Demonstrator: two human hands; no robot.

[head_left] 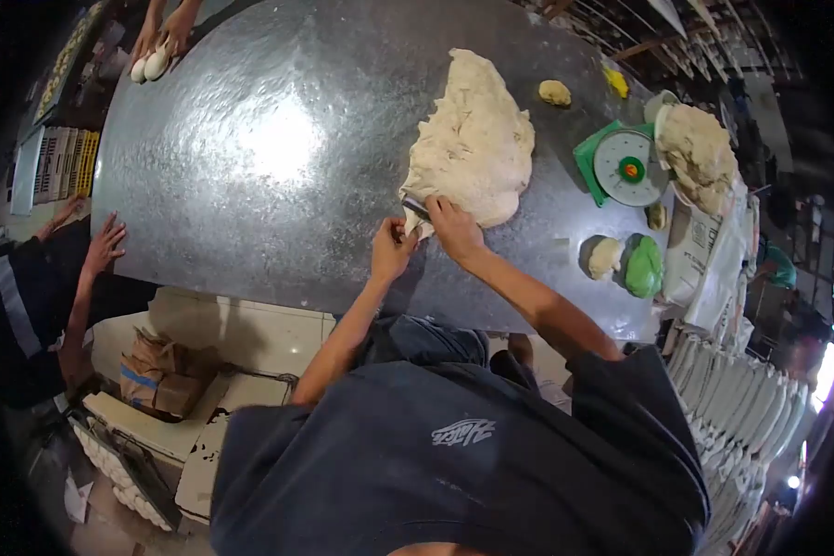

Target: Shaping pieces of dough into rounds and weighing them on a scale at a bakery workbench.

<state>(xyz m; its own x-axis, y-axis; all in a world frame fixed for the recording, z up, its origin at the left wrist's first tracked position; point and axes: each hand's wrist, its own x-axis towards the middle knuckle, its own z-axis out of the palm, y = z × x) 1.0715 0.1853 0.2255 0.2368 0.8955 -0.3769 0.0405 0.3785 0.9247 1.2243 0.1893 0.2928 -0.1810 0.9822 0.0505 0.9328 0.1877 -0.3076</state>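
Our left hand pinches the lower tip of one big dough, upper centre of the frame; our right hand grips one scraper there. At right we see one scale, two small lumps, one green bundle.

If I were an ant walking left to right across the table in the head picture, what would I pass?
Two pale balls → big dough slab → small dough lump → round scale dial → dough heap

Yellow crate — crumpled brown paper.
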